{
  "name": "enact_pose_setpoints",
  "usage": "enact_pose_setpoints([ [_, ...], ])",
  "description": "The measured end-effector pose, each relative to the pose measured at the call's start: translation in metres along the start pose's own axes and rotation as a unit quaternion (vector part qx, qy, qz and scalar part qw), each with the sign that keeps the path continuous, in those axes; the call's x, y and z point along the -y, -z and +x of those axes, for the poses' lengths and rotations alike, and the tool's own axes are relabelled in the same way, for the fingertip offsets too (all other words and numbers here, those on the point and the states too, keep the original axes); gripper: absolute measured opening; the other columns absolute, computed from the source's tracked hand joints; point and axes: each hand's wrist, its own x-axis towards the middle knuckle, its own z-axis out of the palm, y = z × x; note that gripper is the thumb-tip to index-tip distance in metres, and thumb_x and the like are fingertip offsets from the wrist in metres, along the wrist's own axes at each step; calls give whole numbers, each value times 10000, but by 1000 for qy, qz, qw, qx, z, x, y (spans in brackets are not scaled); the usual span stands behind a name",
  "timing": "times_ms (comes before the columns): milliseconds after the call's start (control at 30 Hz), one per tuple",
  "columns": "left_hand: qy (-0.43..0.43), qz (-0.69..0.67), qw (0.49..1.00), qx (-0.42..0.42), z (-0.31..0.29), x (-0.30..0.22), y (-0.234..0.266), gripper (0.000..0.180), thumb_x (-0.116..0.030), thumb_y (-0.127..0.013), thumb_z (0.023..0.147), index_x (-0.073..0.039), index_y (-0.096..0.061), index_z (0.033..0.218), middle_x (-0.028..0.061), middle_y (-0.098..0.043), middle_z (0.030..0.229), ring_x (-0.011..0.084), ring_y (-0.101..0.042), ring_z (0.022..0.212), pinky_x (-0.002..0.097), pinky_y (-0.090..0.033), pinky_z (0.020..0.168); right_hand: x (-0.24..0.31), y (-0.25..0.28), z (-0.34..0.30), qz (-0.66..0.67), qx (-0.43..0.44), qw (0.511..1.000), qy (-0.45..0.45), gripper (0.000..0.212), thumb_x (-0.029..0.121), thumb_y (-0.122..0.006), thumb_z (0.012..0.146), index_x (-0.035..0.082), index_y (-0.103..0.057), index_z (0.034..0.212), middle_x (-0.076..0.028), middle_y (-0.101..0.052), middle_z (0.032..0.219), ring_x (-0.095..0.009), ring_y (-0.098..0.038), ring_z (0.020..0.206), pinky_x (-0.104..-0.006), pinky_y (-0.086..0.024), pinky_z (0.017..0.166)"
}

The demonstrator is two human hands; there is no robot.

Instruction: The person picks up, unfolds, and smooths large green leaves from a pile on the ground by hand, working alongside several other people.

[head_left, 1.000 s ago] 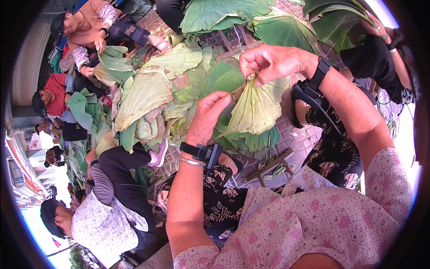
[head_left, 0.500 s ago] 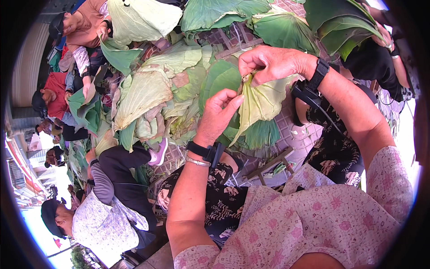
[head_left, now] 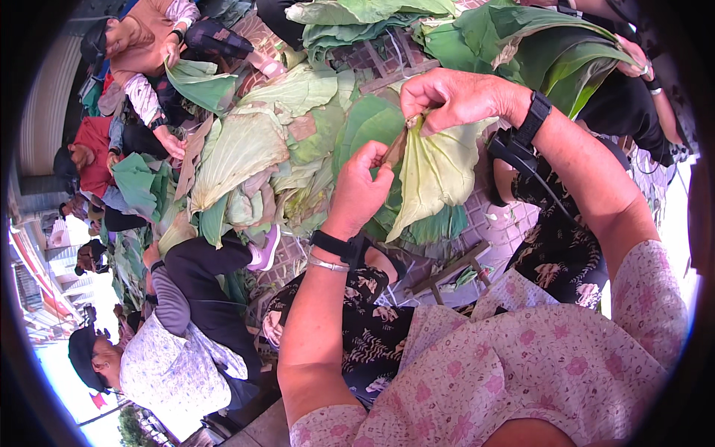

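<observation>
A pale yellow-green lotus leaf (head_left: 439,175) hangs in folds from my right hand (head_left: 469,100), whose thumb and fingers pinch its gathered top. My left hand (head_left: 360,188) is closed on a brown, withered strip (head_left: 397,149) at the leaf's left side. Whether that strip is still joined to the leaf I cannot tell. Beneath both hands lies a stack of green lotus leaves (head_left: 365,130). Left of it spreads a heap of wilted, pale leaves with brown edges (head_left: 242,156).
Wooden stool frames (head_left: 454,272) stand on the brick paving (head_left: 514,223). A person in an orange top (head_left: 153,33) and one in a white patterned top (head_left: 175,372) sit to the left. At the upper right, another person's hand (head_left: 633,56) holds large green leaves (head_left: 566,56).
My left hand has drawn slightly left and down, and the brown strip now shows in its fingers. At the top left, a large pale leaf held up near the orange-clad person is gone from there.
</observation>
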Motion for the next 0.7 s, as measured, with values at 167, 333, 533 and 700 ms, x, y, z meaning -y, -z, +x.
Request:
enact_pose_setpoints([
  [167,50,-166,985,17,2,4,6,113,-3,-539,882,-35,-517,988,-57,-492,836,29,-471,763,177,-399,705,5,3,1,-1,-16,1000,16,151,6,-634,761,27,-574,899,39,-570,767,-41,-502,719,-212,-417,657],
  [333,61,-110,991,54,3,5,13,95,-67,-562,910,-33,-527,991,-66,-481,821,19,-451,772,172,-386,706,4,19,-5,42,-36,998,14,216,-45,-615,746,21,-555,943,30,-577,837,-51,-520,793,-214,-426,736],
  [533,108,-155,980,62,2,15,31,122,-107,-540,943,-26,-541,1034,-62,-520,862,15,-453,791,174,-387,716,4,29,-8,36,-75,996,39,153,20,-616,792,19,-579,940,24,-590,821,-42,-533,762,-201,-434,707],
  [700,112,-158,979,59,2,9,35,151,-112,-534,948,-23,-534,1070,-54,-538,882,17,-471,809,174,-395,735,1,35,-12,63,-100,993,20,164,0,-613,786,35,-547,932,34,-575,870,-34,-519,811,-199,-421,754],
])
